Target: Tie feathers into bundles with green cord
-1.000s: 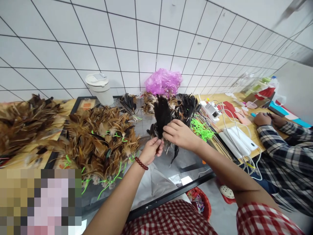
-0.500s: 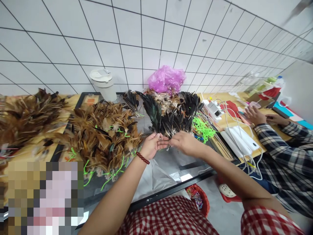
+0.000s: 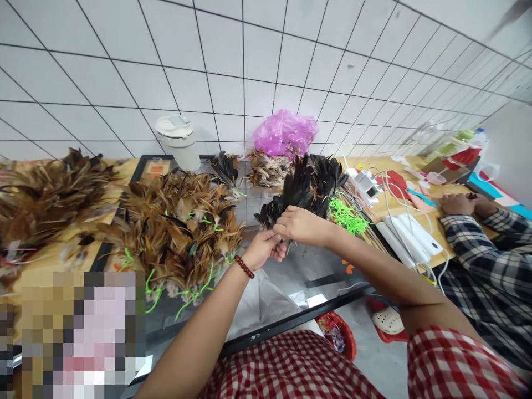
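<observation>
My left hand, with a dark red bead bracelet at its wrist, is closed in a pinch at the base of some black feathers. Over the same spot, my right hand is closed as well, its fingertips touching those of the left. The black feathers fan upward behind both hands; the quill ends are largely hidden by my fingers. More black feathers lie just behind. Left of my hands spreads a big pile of brown feathers, with bright green ties among them.
Bright green ties lie to the right. A white lidded cup and a pink plastic bag stand by the tiled wall. White cables run over a power strip. At the far right, a co-worker's hands rest close together.
My right hand has moved left and up onto the left hand's fingers. The black feathers in hand have swung right. The co-worker's hands have drawn together and back.
</observation>
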Available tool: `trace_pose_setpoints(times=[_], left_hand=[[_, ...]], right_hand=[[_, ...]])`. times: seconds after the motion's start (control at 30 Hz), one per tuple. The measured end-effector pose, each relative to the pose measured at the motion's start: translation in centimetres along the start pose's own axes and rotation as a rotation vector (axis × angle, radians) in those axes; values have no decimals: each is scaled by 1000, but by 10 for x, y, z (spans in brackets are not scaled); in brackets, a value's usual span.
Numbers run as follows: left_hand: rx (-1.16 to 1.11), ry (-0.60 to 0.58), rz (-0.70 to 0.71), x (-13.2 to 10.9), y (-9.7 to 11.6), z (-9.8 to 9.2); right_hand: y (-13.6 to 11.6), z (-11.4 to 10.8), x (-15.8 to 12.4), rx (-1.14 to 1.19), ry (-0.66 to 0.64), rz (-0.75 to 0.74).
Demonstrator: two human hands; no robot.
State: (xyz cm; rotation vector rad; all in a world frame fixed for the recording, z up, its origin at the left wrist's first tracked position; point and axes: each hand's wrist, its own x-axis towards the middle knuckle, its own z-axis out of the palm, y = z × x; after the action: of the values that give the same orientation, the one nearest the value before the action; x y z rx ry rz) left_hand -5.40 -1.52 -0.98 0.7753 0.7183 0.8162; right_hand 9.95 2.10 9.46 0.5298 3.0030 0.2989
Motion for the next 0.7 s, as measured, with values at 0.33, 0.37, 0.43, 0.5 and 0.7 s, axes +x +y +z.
trace_pose_setpoints(times=[0.33,0.37,0.43,0.5,0.7], left_hand=[[-243,155,67,0,5,4],[-271,185,65,0,6,3],[-308,212,49,1,9,3],[-311,197,16,0,11,2],[-296,194,-32,-3,14,3]], right_hand=[[1,18,-45,191,573,425],[-3,20,-46,195,537,375],[-9,18,-44,186,464,296],[-10,13,-39,138,389,259],[6,-2,-33,101,325,310]])
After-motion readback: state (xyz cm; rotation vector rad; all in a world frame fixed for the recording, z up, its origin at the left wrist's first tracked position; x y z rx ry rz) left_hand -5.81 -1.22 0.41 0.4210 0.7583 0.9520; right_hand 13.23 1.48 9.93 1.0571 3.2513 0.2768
